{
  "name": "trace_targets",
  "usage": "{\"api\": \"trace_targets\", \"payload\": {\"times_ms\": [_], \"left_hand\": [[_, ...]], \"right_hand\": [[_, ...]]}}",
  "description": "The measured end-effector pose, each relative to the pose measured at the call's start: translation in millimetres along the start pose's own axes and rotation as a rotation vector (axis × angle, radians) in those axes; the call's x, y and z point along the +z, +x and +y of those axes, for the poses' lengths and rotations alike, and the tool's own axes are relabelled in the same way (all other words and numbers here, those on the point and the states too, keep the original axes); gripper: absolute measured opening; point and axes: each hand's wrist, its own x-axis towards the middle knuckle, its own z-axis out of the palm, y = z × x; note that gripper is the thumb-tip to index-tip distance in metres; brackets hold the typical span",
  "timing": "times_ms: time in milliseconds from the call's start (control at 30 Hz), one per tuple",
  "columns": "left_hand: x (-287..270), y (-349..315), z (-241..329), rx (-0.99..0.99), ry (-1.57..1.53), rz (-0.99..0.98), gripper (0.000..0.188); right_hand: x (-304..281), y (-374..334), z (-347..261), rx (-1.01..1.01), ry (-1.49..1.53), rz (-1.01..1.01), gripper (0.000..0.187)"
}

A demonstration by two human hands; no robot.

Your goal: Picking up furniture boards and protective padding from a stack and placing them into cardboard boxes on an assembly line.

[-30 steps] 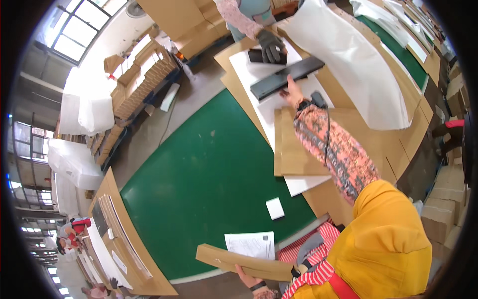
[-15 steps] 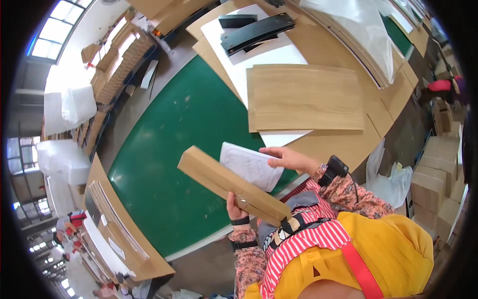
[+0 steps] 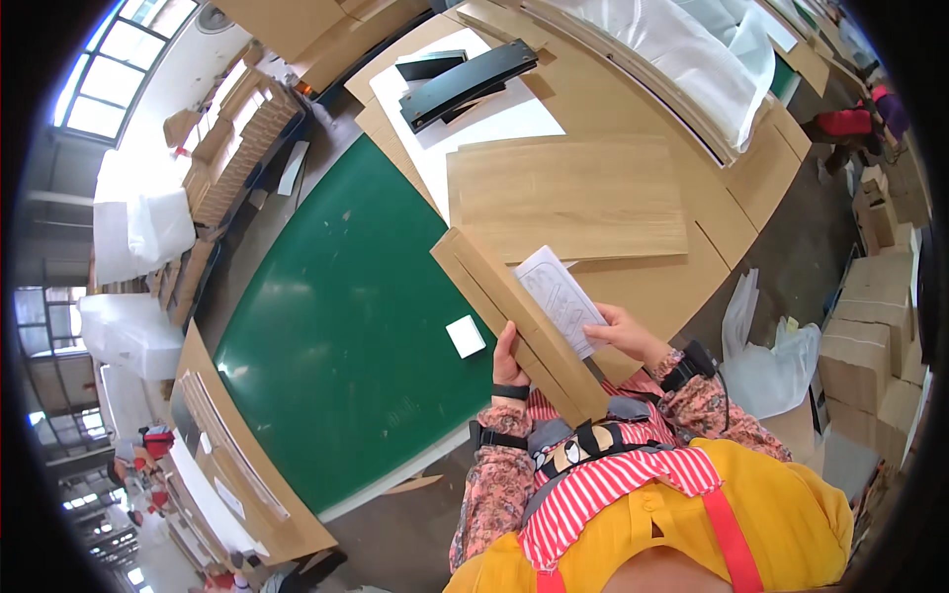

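Left hand (image 3: 509, 361) clamped on long carton (image 3: 531, 323), right hand (image 3: 633, 336) pinching leaflet (image 3: 559, 296) by its lower right edge; hands apart. Head view: carton slants away from torso, leaflet tilted along its right side, contact unclear. White block (image 3: 465, 337) on green table (image 3: 326, 296), left of carton. Wood panels (image 3: 568, 198) lie beyond; dark bars (image 3: 470, 84) sit on white sheet (image 3: 425, 153), farther off.

The camera sits on the person's head, looking down from close by at the long brown cardboard box (image 3: 531, 332) and flat green counter (image 3: 326, 326); far-off glass windows (image 3: 97, 107) show at its left side.
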Motion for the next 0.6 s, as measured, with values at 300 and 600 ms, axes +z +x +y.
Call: {"api": "trace_targets", "payload": {"times_ms": [300, 600], "left_hand": [[-28, -4, -9, 0.353, 0.137, 0.373, 0.033], [-39, 19, -22, 0.706, 1.4, 1.001, 0.079]], "right_hand": [[-166, -104, 11, -0.034, -0.248, 0.11, 0.038], [-275, -100, -44, -0.239, -0.709, 0.307, 0.036]]}}
